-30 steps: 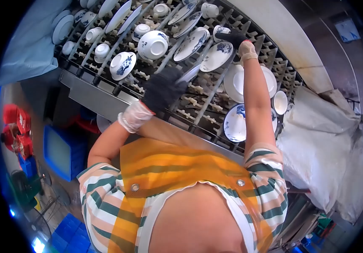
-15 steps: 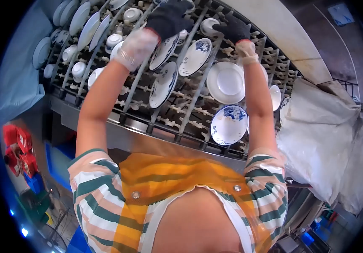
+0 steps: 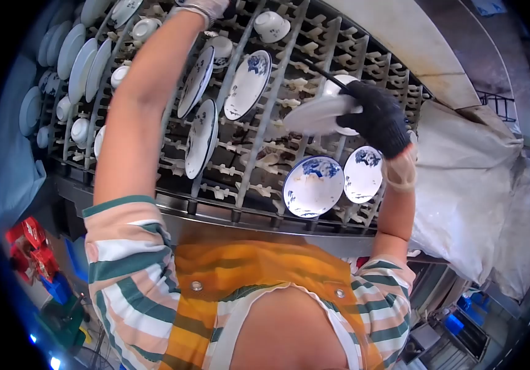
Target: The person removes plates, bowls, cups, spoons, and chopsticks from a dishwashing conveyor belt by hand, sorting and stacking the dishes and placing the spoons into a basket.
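Note:
My right hand, in a black glove, is closed on the edge of a white plate. The plate is tilted and blurred by motion above the rack, and another white dish shows partly behind the hand. Below it, a blue-patterned bowl and a smaller blue-patterned dish rest on the rack. My left hand is at the top edge of the view. Only its wrist and a bit of dark glove show, and its fingers are hidden.
The pegged conveyor rack carries oval blue-patterned plates, a white cup and several white plates at left. A metal edge borders the rack in front. Plastic sheeting hangs at right.
My right hand has come back toward me from a small cup and now holds the white plate, lifted off the rack. My left hand has moved left, mostly out of view. The view has shifted.

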`<control>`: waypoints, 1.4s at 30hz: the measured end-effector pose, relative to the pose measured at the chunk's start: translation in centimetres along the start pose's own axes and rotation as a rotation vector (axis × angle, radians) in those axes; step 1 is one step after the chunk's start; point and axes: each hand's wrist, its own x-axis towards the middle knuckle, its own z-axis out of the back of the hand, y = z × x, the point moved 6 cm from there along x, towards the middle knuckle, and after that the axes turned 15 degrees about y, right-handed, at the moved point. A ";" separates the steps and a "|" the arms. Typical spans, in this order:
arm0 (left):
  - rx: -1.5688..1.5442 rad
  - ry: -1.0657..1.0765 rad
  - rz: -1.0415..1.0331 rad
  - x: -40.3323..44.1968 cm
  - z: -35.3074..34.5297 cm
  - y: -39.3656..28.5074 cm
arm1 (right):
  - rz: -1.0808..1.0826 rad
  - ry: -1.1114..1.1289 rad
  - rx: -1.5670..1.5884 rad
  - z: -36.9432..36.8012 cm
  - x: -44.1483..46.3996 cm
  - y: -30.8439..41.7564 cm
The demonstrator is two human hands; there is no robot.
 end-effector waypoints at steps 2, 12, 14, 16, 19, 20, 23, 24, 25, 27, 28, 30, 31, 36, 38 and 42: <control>-0.024 0.001 0.014 0.1 0.1 0.1 | 0.096 -0.111 -0.004 0.8 -1.1 0.7; 0.012 0.054 0.074 -7.0 3.8 -2.1 | 0.065 -0.287 0.058 -1.6 4.6 -7.2; 0.056 -0.091 -0.057 -2.7 0.7 -0.3 | -0.181 -0.106 0.054 -3.4 4.2 -14.6; -0.161 0.043 -0.133 -4.5 3.4 -3.0 | -0.218 0.239 0.234 -7.1 3.6 -18.5; -0.082 -0.271 -0.361 -6.9 3.4 -6.8 | -0.351 0.277 0.494 -7.2 1.8 -19.4; -0.038 -0.408 -0.453 -7.4 3.3 -8.0 | -0.315 0.290 0.462 -7.0 1.8 -19.3; -0.044 -0.051 -0.374 -1.5 -0.5 -8.9 | -0.347 0.185 0.348 -3.1 0.8 -16.9; 0.015 -0.006 -0.280 -1.0 -0.6 -10.0 | -0.357 0.108 0.290 0.2 -0.2 -12.3; 0.070 0.047 -0.187 -0.9 -1.1 -10.5 | -0.354 0.120 0.288 1.0 -0.5 -11.5; 0.081 0.041 -0.153 -2.4 -0.7 -10.9 | -0.103 -0.077 0.083 2.9 -0.9 -9.1; 0.081 0.023 -0.161 -3.3 -0.1 -11.1 | 0.008 -0.177 0.016 3.0 -0.8 -8.2; 0.060 -0.024 -0.210 -5.8 1.4 -11.3 | 0.169 -0.245 -0.139 2.0 1.1 -8.3; 0.048 -0.057 -0.254 -7.4 2.4 -11.5 | 0.341 -0.309 -0.298 1.3 1.2 -7.6; -0.488 -0.327 -0.626 -16.2 0.5 -13.0 | -0.049 -0.425 0.102 1.3 -4.0 -11.2; -0.348 -0.200 -0.697 -24.7 -1.6 -17.7 | -0.381 -0.285 0.148 -1.0 -7.2 -12.3; -0.250 -0.199 -0.914 -31.8 -9.8 -25.1 | -0.319 -0.304 -0.359 -10.8 -10.5 -13.2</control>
